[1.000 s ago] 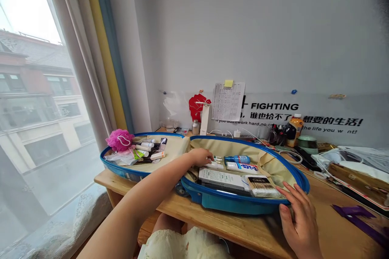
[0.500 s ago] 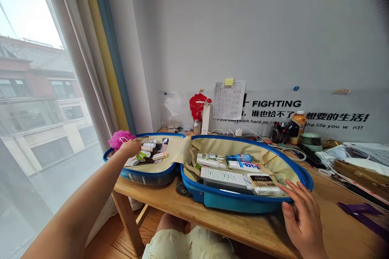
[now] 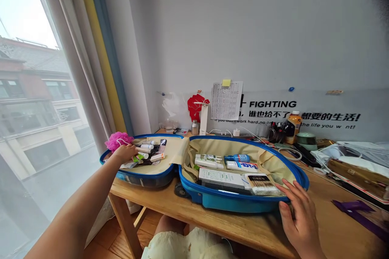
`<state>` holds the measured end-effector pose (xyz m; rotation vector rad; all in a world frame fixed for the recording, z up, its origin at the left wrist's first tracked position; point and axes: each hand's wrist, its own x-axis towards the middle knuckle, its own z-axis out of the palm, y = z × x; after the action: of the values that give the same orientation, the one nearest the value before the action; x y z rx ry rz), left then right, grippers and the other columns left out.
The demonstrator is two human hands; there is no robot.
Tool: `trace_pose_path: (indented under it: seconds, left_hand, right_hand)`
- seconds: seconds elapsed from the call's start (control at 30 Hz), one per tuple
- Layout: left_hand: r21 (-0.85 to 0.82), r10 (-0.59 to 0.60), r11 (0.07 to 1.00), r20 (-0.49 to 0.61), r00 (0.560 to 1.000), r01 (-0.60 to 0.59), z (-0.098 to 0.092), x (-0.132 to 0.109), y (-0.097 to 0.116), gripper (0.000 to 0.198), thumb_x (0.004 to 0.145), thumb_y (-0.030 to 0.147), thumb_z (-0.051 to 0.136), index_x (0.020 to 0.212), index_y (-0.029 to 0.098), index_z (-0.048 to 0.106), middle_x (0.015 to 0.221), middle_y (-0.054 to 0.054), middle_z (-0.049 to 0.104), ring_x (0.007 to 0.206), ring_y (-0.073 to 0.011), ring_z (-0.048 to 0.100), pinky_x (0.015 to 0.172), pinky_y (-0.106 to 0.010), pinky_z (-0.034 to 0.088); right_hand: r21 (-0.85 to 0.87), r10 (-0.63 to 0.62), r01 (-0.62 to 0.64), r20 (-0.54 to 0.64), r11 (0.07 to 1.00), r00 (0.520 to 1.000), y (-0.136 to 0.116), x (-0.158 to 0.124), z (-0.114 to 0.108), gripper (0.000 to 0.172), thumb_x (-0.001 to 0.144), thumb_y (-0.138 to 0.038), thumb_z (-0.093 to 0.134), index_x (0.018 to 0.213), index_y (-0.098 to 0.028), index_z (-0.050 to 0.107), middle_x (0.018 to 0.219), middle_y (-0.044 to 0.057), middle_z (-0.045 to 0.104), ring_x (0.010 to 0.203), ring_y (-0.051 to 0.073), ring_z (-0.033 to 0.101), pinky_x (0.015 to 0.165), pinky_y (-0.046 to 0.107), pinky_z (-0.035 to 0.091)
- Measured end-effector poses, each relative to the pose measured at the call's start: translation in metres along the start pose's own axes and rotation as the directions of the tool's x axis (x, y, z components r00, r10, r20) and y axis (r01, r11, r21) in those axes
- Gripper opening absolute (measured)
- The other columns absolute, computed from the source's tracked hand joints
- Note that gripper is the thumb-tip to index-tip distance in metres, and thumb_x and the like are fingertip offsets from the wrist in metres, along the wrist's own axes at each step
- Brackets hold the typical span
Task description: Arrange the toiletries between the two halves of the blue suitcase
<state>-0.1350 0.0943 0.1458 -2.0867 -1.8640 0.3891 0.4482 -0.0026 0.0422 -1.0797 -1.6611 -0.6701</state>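
A blue suitcase [image 3: 243, 205] lies open on the wooden table, both halves lined in beige. My left hand [image 3: 125, 153] reaches into the left half, fingers closed and pointing down among small tubes [image 3: 144, 149]; what they grip is hidden. Just behind it sits a pink bath puff [image 3: 117, 140]. My right hand [image 3: 299, 212] is open, fingers spread at the right half's front rim. Nearest to it is a pack of cotton swabs [image 3: 263, 186]. Also in that half are a white box [image 3: 220, 178], a blue bottle [image 3: 238, 158], a white toothpaste package [image 3: 242, 166] and a white tube [image 3: 206, 162].
Behind the suitcase stand a small metallic jar [image 3: 195, 128] and a white upright stand [image 3: 204, 119]. To the right are an orange drink bottle [image 3: 293, 125], a brown pouch [image 3: 355, 173], cables and a purple strip [image 3: 358, 210]. A curtained window [image 3: 33, 121] is at the left.
The view has shifted slightly, so most things appear a little further left. My left hand remains among the tubes, and my right hand stays open at the suitcase rim.
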Motion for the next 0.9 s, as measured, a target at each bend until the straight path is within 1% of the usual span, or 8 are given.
trace_pose_path:
  seconds: [0.17, 0.27, 0.33, 0.43, 0.5, 0.63, 0.77, 0.9]
  left_hand:
    - [-0.05, -0.032, 0.998, -0.107, 0.994, 0.027, -0.006, -0.007, -0.004, 0.027, 0.087, 0.018, 0.044, 0.104, 0.019, 0.065, 0.11, -0.014, 0.067, 0.107, -0.0294, 0.062, 0.085, -0.044, 0.052]
    - [-0.101, -0.087, 0.993, -0.204, 0.975, 0.068, -0.026, -0.003, 0.003, 0.034, 0.094, 0.024, 0.032, 0.109, 0.016, 0.061, 0.111, -0.015, 0.066, 0.11, -0.0278, 0.061, 0.092, -0.044, 0.048]
    - [-0.141, -0.105, 0.988, -0.259, 0.96, 0.07, -0.046, 0.005, 0.018, 0.04, 0.097, 0.027, 0.023, 0.112, 0.013, 0.058, 0.107, -0.016, 0.067, 0.107, -0.0272, 0.062, 0.093, -0.042, 0.047]
    - [-0.196, -0.044, 0.98, -0.317, 0.947, -0.02, -0.08, 0.019, 0.057, 0.043, 0.098, 0.03, 0.018, 0.122, 0.014, 0.051, 0.113, -0.015, 0.066, 0.103, -0.0244, 0.064, 0.089, -0.038, 0.048]
    - [-0.22, 0.062, 0.965, -0.333, 0.941, -0.142, -0.101, 0.029, 0.094, 0.041, 0.099, 0.035, 0.021, 0.128, 0.02, 0.046, 0.124, -0.012, 0.062, 0.106, -0.0227, 0.063, 0.086, -0.033, 0.049]
    - [-0.243, 0.306, 0.888, -0.318, 0.897, -0.39, -0.129, 0.048, 0.172, 0.038, 0.096, 0.044, 0.033, 0.124, 0.025, 0.051, 0.119, -0.007, 0.064, 0.104, -0.0215, 0.063, 0.084, -0.03, 0.049]
    - [-0.271, 0.472, 0.8, -0.268, 0.84, -0.535, -0.135, 0.065, 0.234, 0.037, 0.096, 0.038, 0.035, 0.123, 0.022, 0.055, 0.12, -0.009, 0.064, 0.11, -0.0213, 0.06, 0.092, -0.03, 0.046]
    - [-0.304, 0.576, 0.74, -0.173, 0.799, -0.6, -0.128, 0.077, 0.267, 0.038, 0.093, 0.029, 0.041, 0.126, 0.017, 0.055, 0.122, -0.013, 0.063, 0.114, -0.0233, 0.059, 0.097, -0.033, 0.044]
  right_hand:
    - [0.013, 0.018, -0.018, 0.027, 1.0, 0.999, 0.0, 0.001, 0.0, 0.034, 0.095, -0.036, 0.035, 0.12, -0.02, 0.053, 0.126, 0.013, 0.057, 0.131, 0.03, 0.043, 0.104, 0.048, 0.038]
    - [0.021, 0.02, -0.021, 0.022, 1.0, 1.0, 0.0, 0.0, 0.001, 0.035, 0.095, -0.036, 0.035, 0.12, -0.02, 0.053, 0.126, 0.012, 0.057, 0.132, 0.03, 0.043, 0.105, 0.048, 0.038]
    - [0.017, 0.029, -0.029, 0.019, 0.999, 0.999, 0.001, -0.001, 0.001, 0.035, 0.095, -0.036, 0.035, 0.12, -0.02, 0.053, 0.127, 0.013, 0.057, 0.132, 0.03, 0.042, 0.105, 0.049, 0.037]
    - [0.014, 0.035, -0.035, 0.011, 0.999, 0.999, 0.0, -0.001, 0.001, 0.035, 0.095, -0.036, 0.035, 0.12, -0.02, 0.053, 0.127, 0.013, 0.056, 0.132, 0.03, 0.042, 0.106, 0.049, 0.036]
    - [0.016, 0.025, -0.025, 0.009, 1.0, 1.0, 0.0, -0.001, 0.001, 0.035, 0.095, -0.036, 0.035, 0.119, -0.019, 0.053, 0.126, 0.013, 0.057, 0.132, 0.03, 0.042, 0.105, 0.049, 0.037]
    - [0.016, 0.01, -0.01, 0.007, 1.0, 1.0, 0.001, -0.001, 0.0, 0.035, 0.096, -0.037, 0.035, 0.119, -0.02, 0.054, 0.124, 0.012, 0.058, 0.13, 0.029, 0.044, 0.104, 0.048, 0.038]
    - [0.021, 0.036, -0.036, 0.015, 0.999, 0.999, 0.001, -0.001, -0.001, 0.034, 0.095, -0.037, 0.035, 0.118, -0.022, 0.055, 0.124, 0.011, 0.058, 0.129, 0.028, 0.045, 0.103, 0.048, 0.039]
    - [0.017, 0.019, -0.019, 0.013, 1.0, 1.0, 0.0, 0.0, -0.002, 0.033, 0.095, -0.036, 0.035, 0.118, -0.022, 0.054, 0.125, 0.011, 0.058, 0.128, 0.029, 0.046, 0.102, 0.048, 0.039]
